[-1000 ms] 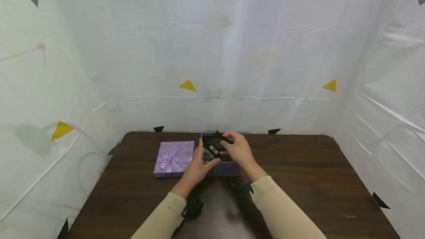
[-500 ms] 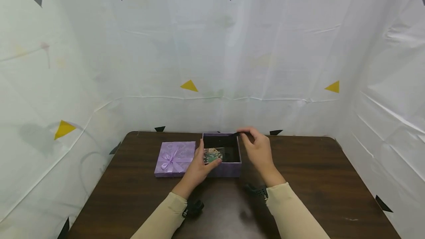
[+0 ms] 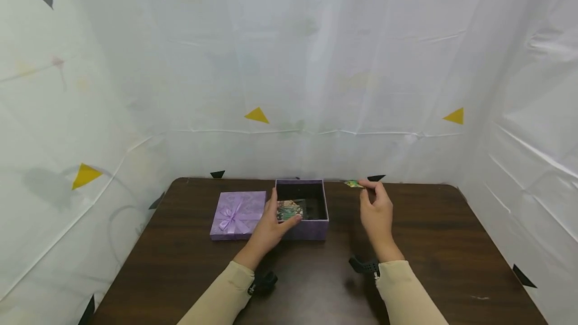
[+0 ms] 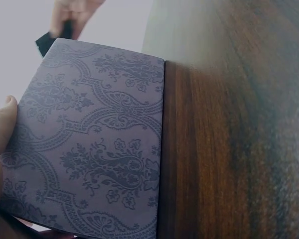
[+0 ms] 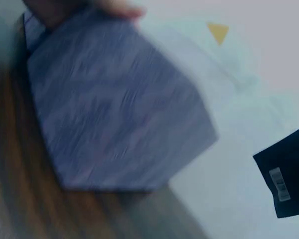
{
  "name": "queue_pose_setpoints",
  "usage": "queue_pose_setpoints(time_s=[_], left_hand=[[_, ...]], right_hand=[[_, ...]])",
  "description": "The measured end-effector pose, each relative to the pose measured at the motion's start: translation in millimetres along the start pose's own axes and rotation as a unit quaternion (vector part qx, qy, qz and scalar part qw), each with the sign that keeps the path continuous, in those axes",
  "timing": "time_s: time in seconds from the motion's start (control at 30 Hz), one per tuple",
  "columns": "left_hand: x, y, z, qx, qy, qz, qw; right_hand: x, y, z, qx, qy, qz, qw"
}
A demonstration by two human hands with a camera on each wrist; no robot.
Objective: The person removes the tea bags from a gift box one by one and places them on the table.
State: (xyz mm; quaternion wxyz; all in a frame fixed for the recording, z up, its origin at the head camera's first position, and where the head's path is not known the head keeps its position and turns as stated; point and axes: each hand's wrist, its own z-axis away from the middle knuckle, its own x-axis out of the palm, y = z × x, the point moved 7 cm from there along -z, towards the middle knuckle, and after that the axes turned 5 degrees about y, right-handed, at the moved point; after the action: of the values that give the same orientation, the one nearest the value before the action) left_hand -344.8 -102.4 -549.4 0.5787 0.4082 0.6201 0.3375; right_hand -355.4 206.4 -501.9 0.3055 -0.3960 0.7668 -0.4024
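Note:
The purple box (image 3: 303, 230) stands uncovered on the table, its front wall patterned in the left wrist view. My left hand (image 3: 266, 222) grips its front left corner, thumb over the front rim and fingers along the left side. Inside the box lies a flat packet (image 3: 290, 209) with a colourful print. To the right of the box, my right hand (image 3: 378, 214) pinches a small flat packet (image 3: 354, 183) above the table's back edge. This packet's green and yellow print shows in the head view; its black back with a barcode label (image 5: 280, 184) shows in the right wrist view.
A purple lid (image 3: 238, 215) with a ribbon bow lies left of the box, close to my left hand. The dark wooden table (image 3: 433, 245) reaches back to a white curtain (image 3: 352, 64) with coloured triangles. A black wrist strap (image 3: 363, 265) sits on my right wrist.
My right hand has lifted the black packet out of the box and carried it to the right, turning it so its printed side shows. The left hand has stayed on the box.

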Motion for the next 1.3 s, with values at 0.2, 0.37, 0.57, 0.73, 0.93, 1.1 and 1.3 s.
queue_pose_setpoints(time_s=[0.2,0.37,0.57,0.73,0.93,1.1,1.3], left_hand=[[1.9,-2.7,0.6,-0.002,-0.007,0.002,1.0],[2.3,-3.5,-0.6,0.002,-0.001,0.002,1.0],[0.4,-3.0,0.6,0.004,-0.002,0.005,1.0],[-0.2,-3.3,0.5,0.0,0.001,0.003,1.0],[0.5,-1.1,0.0,0.003,-0.001,-0.001,1.0],[0.8,-1.1,-0.2,0.002,-0.001,-0.002,1.0],[0.3,-1.8,-0.2,-0.001,0.001,-0.003,1.0]], right_hand=[[-7.3,46.7,18.5,0.04,0.025,-0.03,0.9985],[-10.0,65.9,25.1,0.053,0.014,-0.067,0.9963],[-0.5,72.3,28.2,0.055,-0.036,-0.004,0.9978],[8.3,73.7,29.5,0.053,-0.097,0.09,0.9898],[13.4,74.6,30.8,0.06,-0.147,0.143,0.977],[18.8,74.4,31.0,0.022,-0.189,0.186,0.9638],[26.2,69.5,36.1,-0.04,-0.254,0.189,0.9477]])
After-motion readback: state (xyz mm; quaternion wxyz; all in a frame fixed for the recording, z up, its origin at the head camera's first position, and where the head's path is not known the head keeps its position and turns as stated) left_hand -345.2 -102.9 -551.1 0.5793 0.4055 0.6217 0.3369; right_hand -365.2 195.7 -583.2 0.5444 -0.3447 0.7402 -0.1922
